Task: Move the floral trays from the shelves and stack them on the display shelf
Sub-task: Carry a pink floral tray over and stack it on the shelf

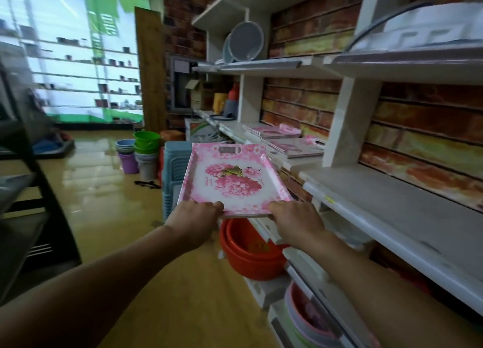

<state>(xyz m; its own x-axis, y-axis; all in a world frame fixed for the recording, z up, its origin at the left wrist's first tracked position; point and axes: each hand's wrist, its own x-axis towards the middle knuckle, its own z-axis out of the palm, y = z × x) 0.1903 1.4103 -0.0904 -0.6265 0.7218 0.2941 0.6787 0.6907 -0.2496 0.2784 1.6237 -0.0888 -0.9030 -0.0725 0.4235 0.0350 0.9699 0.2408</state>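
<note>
A household-goods shop with brick-patterned walls and white shelving is serving as the setting, its glossy yellow floor (109, 196) reflecting light from a bright window at the far left. At the centre a person is holding a pink floral tray (230, 180) out in the aisle, beside the front edge of the white display shelf (386, 211) running along the right. The left hand (194, 221) is gripping the tray's near left corner, fingers curled over the rim, while the right hand (296, 221) is pinching the near right corner in the same way. The tray is tilting slightly, its far end with a handle slot pointing away from the camera.

Farther along the same shelving, more floral trays (274, 132) are lying in low stacks, with another stack (295, 147) sitting just in front of them. Below the held tray, orange basins (248, 253) are nesting on the floor against the shelf base, and pink tubs (308, 319) are filling a lower tier nearer the camera. Beyond the tray, blue plastic stools (175, 172) are standing stacked, with green buckets (146, 141) and purple buckets (128, 159) clustering nearby on the floor. On an upper shelf, round grey pans (245, 42) are leaning upright against the wall. A dark metal rack (31, 180) is occupying the left foreground.
</note>
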